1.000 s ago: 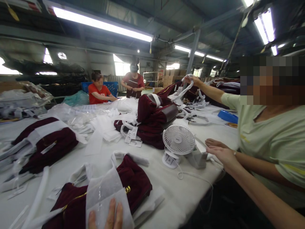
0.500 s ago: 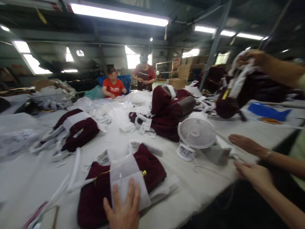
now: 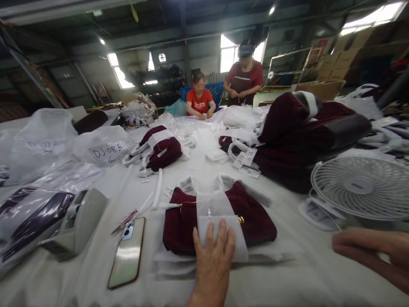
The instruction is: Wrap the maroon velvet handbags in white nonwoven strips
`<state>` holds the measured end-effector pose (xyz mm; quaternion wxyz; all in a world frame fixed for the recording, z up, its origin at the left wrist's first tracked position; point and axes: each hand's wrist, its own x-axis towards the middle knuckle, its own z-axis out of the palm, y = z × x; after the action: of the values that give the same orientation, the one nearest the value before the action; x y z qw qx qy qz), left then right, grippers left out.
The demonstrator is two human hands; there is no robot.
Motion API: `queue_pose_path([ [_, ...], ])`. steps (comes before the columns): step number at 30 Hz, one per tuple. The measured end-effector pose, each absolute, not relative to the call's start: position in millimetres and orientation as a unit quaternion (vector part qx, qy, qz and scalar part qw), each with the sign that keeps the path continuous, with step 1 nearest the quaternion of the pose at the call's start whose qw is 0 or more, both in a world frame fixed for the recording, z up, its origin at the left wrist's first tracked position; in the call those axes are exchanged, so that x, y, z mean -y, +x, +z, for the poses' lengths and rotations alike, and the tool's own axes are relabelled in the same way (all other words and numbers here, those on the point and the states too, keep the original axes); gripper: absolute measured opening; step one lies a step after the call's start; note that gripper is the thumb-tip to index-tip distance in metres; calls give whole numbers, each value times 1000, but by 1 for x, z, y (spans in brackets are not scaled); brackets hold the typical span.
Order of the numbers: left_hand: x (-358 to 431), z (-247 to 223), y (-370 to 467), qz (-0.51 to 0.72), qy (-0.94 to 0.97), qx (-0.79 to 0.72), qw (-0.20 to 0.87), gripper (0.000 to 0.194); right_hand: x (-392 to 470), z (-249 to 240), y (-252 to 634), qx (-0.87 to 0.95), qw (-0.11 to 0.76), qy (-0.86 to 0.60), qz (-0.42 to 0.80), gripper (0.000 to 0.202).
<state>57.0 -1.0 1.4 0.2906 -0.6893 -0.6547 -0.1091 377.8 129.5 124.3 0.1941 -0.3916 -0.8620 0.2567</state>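
Note:
A maroon fabric bag (image 3: 182,226) lies in front of me, with a wide white paper band (image 3: 214,204) wrapped around its middle. My left hand (image 3: 214,251) rests flat on that band, fingers spread. A gold-coloured metal fitting (image 3: 240,219) shows beside the band, and the handles are wrapped in white. Under the bag are white sheets (image 3: 265,258). At the right edge, my right hand (image 3: 373,249) is above the table near the fan, fingers and thumb brought together and somewhat blurred. Whatever they may pinch cannot be made out.
A white clip fan (image 3: 356,185) stands at right, before a pile of maroon bags (image 3: 297,145). A phone (image 3: 127,253) and a grey-white dispenser (image 3: 75,221) lie left. Another wrapped bag (image 3: 164,149) is farther back. Two people (image 3: 200,100) work across the table.
The view has swung left, bringing the phone and dispenser into sight. My left hand stays on the band. My right hand has come back from the table's right side; the nearby co-worker's hands are out of view.

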Motion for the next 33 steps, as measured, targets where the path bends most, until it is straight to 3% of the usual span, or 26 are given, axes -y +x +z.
queue_pose_path([
  [3, -2, -5, 59, -154, -678, 658, 291, 41, -129, 175, 311, 892, 16, -312, 327, 27],
  [7, -5, -7, 61, -202, -659, 667, 283, 41, -141, 206, 225, 892, -91, -172, 408, 25],
  [10, -4, -3, 61, -192, -661, 673, 271, 46, -159, 197, 187, 909, -152, -121, 369, 22],
  [15, -4, -1, 61, -189, -663, 674, 266, 51, -184, 167, 153, 956, -188, -62, 218, 16],
  [22, -9, -5, 66, -224, -642, 685, 263, 50, -199, 143, 121, 966, -238, -35, 92, 23],
  [33, -11, -14, 63, -238, -666, 654, 269, 34, -200, 138, 111, 969, -237, -46, 41, 10],
])
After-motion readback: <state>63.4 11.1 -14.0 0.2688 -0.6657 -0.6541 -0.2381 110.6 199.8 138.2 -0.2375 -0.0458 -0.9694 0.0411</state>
